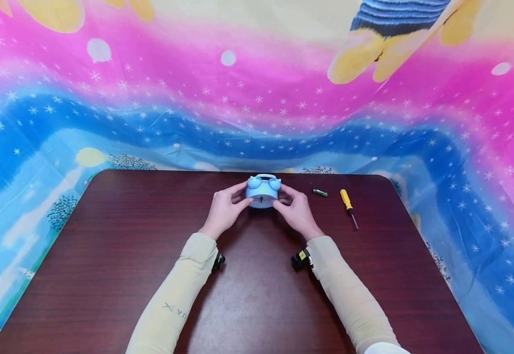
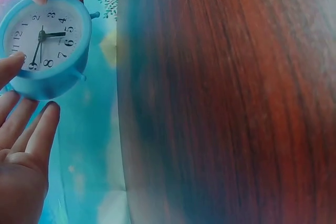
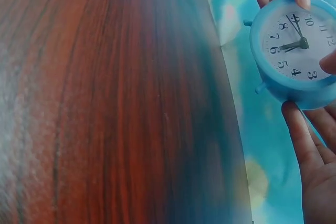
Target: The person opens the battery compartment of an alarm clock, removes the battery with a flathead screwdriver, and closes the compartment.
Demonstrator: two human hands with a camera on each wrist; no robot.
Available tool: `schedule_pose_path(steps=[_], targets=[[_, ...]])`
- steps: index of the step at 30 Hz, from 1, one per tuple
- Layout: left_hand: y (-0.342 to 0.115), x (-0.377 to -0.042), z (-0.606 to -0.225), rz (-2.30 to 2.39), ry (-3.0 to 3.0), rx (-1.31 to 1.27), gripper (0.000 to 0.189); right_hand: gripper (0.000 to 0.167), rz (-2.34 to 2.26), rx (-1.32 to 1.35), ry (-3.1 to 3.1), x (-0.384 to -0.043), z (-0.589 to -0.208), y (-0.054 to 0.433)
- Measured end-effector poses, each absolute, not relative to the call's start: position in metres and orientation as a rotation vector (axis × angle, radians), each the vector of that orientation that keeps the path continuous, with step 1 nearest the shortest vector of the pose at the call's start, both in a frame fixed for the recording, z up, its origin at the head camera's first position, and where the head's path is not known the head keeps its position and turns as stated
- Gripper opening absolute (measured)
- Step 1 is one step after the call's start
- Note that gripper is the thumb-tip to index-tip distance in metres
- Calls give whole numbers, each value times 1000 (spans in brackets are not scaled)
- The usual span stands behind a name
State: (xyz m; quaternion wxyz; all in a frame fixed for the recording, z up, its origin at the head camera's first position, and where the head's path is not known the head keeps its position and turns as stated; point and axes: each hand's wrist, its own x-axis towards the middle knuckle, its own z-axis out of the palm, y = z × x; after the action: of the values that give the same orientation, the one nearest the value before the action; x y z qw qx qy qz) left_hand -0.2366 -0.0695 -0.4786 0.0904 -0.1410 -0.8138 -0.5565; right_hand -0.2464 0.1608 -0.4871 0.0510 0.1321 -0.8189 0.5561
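A light blue twin-bell alarm clock [image 1: 262, 189] is held between both hands near the far edge of the table. My left hand [image 1: 225, 209] grips its left side, thumb on the front and fingers behind. On the other side my right hand [image 1: 298, 210] holds it the same way. In the left wrist view the white dial of the alarm clock [image 2: 58, 30] and its small feet show, with the left hand [image 2: 26, 150] at its side. The right wrist view shows the alarm clock [image 3: 286, 51] from the other side, beside the right hand [image 3: 320, 177].
To the right of the hands a small green battery [image 1: 320, 192] lies on the dark wooden table [image 1: 106, 255]. Farther right is a screwdriver [image 1: 347, 200] with a yellow handle. A colourful printed cloth [image 1: 186, 108] hangs behind and around the table.
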Motion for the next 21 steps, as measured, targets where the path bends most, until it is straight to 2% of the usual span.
schedule_pose_path(steps=[11, 21], targets=[[-66, -238, -477, -1727, -2422, -356, 49, 57, 1674, 435, -2491, -245, -484, 160], [-63, -237, -474, -1619, -2472, -378, 54, 59, 1621, 353, -2528, -245, -484, 161]])
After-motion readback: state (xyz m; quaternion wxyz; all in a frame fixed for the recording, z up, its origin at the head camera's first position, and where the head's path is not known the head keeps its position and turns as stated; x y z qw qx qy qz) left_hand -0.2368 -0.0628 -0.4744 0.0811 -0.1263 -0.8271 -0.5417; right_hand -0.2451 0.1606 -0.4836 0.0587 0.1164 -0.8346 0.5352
